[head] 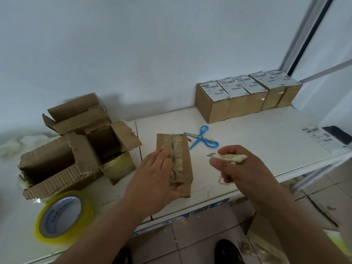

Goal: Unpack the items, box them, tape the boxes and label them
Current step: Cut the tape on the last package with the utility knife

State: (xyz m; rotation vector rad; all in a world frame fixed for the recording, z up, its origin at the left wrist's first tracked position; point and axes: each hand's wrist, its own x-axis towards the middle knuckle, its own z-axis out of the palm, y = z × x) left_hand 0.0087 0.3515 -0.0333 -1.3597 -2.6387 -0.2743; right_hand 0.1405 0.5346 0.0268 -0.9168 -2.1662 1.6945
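A taped cardboard box (174, 159) lies flat at the middle of the white table (247, 141), near its front edge. It is pressed down by the left hand (152, 180), whose fingers are straight and close together over the tape seam. To the right of the box a small utility knife (226, 157) — its handle wrapped in tape — is gripped by the curled fingers of the right hand (240, 166). Just behind the box lie blue scissors (202, 138); left of it stand opened cardboard boxes (76, 145) and, nearer, a roll of yellowish tape (62, 216). Behind and to the right is a row of labelled boxes (245, 96).
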